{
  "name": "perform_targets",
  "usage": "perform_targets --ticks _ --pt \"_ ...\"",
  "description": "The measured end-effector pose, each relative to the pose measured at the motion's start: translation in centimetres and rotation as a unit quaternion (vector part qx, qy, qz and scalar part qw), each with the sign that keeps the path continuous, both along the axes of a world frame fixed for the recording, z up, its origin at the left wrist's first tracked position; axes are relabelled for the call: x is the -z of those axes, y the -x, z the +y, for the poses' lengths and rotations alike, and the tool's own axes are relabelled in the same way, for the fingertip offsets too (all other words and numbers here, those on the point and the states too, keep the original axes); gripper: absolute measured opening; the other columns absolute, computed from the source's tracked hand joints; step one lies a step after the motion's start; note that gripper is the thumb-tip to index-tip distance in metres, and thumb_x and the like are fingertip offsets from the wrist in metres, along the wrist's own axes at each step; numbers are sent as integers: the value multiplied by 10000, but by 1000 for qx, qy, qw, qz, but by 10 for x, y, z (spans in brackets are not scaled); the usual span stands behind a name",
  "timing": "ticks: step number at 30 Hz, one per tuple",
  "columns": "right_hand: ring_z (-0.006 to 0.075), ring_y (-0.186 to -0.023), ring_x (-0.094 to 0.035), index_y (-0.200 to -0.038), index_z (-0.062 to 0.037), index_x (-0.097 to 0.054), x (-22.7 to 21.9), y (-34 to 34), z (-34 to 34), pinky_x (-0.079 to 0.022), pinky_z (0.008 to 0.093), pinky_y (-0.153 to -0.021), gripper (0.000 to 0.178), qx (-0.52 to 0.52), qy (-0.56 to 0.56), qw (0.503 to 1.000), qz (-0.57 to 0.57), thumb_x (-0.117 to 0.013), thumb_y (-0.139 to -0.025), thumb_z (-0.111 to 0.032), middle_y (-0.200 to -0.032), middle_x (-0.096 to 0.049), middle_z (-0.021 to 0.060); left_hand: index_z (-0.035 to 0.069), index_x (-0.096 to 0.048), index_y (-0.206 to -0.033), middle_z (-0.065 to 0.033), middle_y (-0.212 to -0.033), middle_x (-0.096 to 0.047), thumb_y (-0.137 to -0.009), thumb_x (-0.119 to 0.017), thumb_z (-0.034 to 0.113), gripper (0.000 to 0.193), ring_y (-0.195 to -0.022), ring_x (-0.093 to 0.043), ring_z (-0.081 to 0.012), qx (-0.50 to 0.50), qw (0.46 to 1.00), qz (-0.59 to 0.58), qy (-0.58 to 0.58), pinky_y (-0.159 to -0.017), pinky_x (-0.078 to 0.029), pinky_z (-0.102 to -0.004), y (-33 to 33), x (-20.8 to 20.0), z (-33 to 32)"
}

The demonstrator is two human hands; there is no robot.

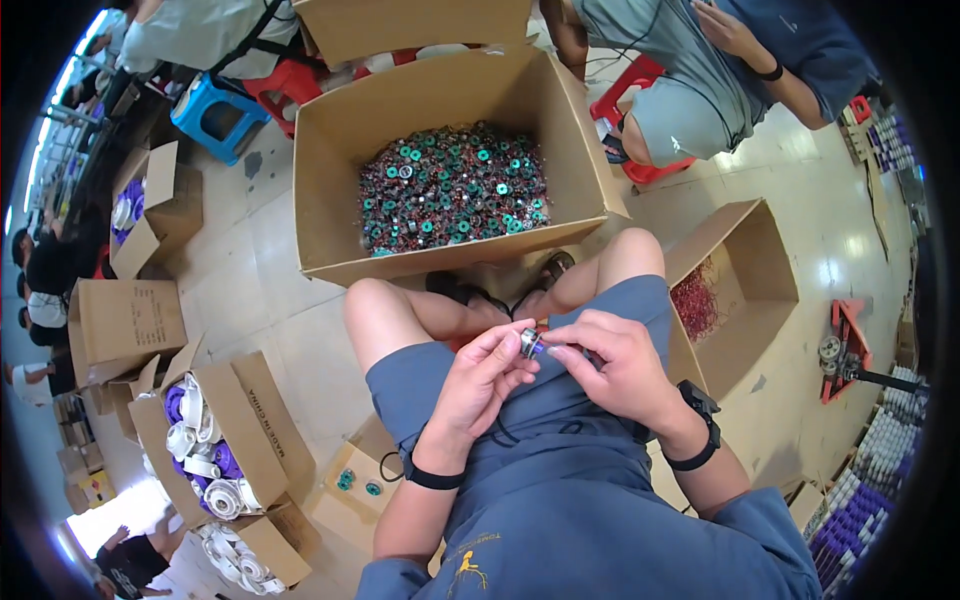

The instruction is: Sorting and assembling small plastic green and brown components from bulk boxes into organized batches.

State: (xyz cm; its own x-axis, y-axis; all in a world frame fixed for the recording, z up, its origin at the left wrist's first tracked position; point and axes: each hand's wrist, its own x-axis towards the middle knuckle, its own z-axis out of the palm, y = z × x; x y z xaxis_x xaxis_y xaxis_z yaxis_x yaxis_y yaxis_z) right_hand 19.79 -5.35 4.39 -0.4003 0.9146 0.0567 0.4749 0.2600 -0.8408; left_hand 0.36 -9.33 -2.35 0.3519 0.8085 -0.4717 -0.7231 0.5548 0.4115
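Observation:
Above my lap, my left hand (485, 378) pinches a small round motor (529, 343) between thumb and fingertips. It has a silvery metal body and a blue-purple bit on its right side. My right hand (622, 372) is closed, its thumb and forefinger pressed against that blue-purple side. The fingers hide part of the motor, and any wires on it are too small to make out. Just beyond my knees stands a large open carton (330, 190) holding a heap of similar small motor parts (455, 190) with green discs and reddish wires.
At right, an open carton (750, 290) holds red wire pieces (695, 303). Cartons of white and purple parts (200, 440) stand at left. Near my left forearm, a small carton (340, 508) holds two green-topped pieces. A seated co-worker (690, 100) is at far right; a blue stool (218, 118) is far left.

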Motion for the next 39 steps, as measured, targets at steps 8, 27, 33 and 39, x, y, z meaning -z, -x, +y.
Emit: perform_targets --ticks 8,27,33,39 --pt "213 -554 -552 -861 -10 -686 3 -1 2 -445 331 -526 59 51 56 997 -24 -671 -825 -55 -688 -591 90 -20 -567 -1263 -47 -1024 -657 -990 -566 231 371 -829 -622 -94 56 974 208 -77 -758 -514 -222 -21 -9 -2" --pt "213 -569 -539 -866 -8 -654 10 15 6 -444 329 -554 64 82 90 993 -3 -675 -827 -55 -722 -606 104 -6 -572 -1248 -62 -1087 -657 -892 -680 62 377 -954 -619 -108 -60 983 168 -31 -856 -513 -254 -14 -4 -4" --pt "194 -617 -542 -823 8 -615 8 29 8 -421 290 -562 26 33 6 999 -38 -612 -842 -8 -728 -592 114 -1 -630 -1161 -18 -1011 -654 -889 -685 79 289 -916 -598 -77 -115 976 161 -91 -815 -508 -228 -21 13 -11" --pt "139 -679 -502 -858 -22 -600 27 38 7 -416 282 -615 118 -54 -17 997 -43 -625 -912 -124 -758 -553 59 -23 -633 -1135 -34 -951 -674 -865 -724 119 318 -837 -621 -73 -145 967 207 -22 -717 -518 -219 -13 17 -21"
